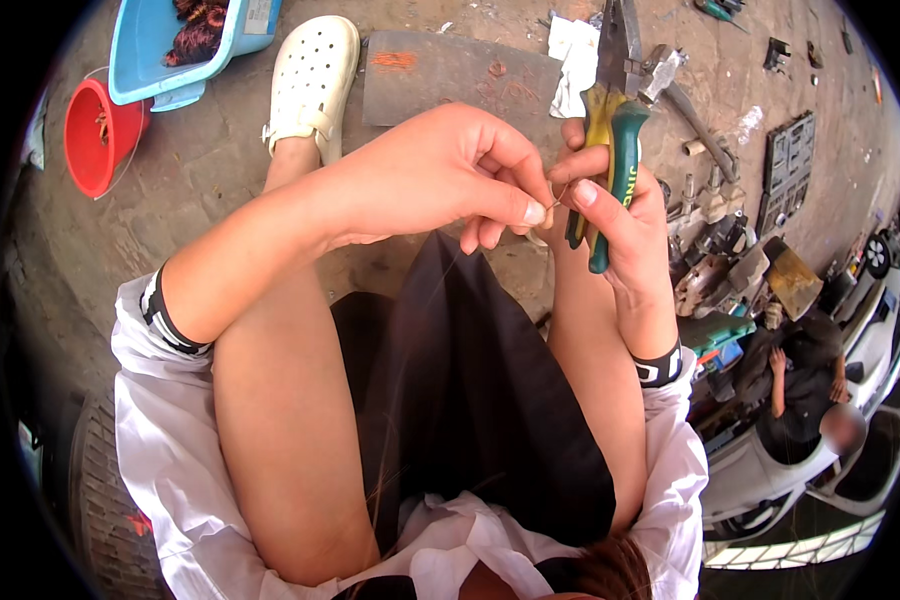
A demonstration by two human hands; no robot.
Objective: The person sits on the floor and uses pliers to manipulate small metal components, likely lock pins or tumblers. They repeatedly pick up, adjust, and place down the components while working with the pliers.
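Observation:
My left hand [440, 175] is raised over my knees, its thumb and fingers pinched on a thin wire [553, 203]. My right hand [615, 215] meets it from the right and grips a pair of pliers [615, 120] with green and yellow handles, jaws pointing up and away. The fingertips of both hands touch at the wire. The wire is very fine and only a short piece shows between the fingers.
A white clog [312, 80] is on my left foot on the concrete ground. A blue tub [145, 60] and a red bucket [95, 135] stand at upper left. Metal parts [715, 235] and tools lie at the right. Another person [805, 390] sits at lower right.

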